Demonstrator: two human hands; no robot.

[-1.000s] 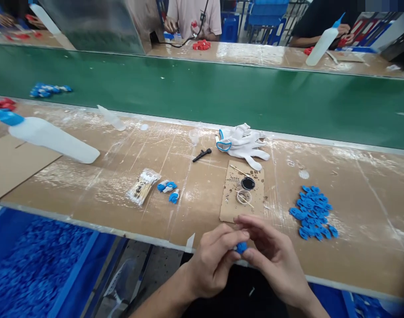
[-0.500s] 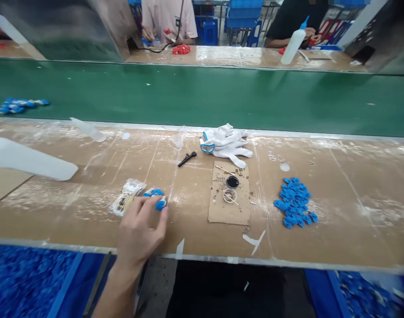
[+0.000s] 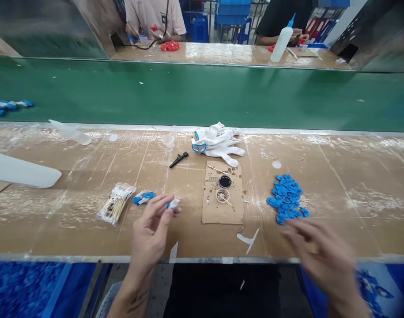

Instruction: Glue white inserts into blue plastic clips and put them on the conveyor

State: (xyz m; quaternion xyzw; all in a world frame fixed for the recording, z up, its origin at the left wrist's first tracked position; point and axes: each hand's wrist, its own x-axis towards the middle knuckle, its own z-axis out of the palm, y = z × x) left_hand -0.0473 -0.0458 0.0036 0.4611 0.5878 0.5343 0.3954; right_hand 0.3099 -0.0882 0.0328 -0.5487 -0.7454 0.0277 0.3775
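Note:
My left hand (image 3: 153, 229) pinches a small blue-and-white plastic piece (image 3: 173, 204) between thumb and fingers, above the worktable. Just left of it lie a few similar blue-and-white pieces (image 3: 143, 198), beside a clear bag of cotton swabs (image 3: 116, 204). On the right, my right hand (image 3: 321, 251) is blurred by motion at the near edge of a pile of small blue parts (image 3: 286, 196); whether its fingers hold anything does not show. Between the hands lies a cardboard piece (image 3: 221, 216) bearing a cup of dark liquid (image 3: 224, 181) and a clear cup (image 3: 222, 195) with a swab in it.
White gloves (image 3: 218, 143) and a black tool (image 3: 179, 160) lie farther back. A green conveyor belt (image 3: 188, 95) runs behind the table, with two people working beyond it near a squeeze bottle (image 3: 282, 42). Bins of blue parts (image 3: 19, 287) stand below the table's front edge.
My left hand has drawn away from the blue-and-white pieces, moving right with one in its fingers. My right hand has come into view near the blue pile. The view has shifted slightly.

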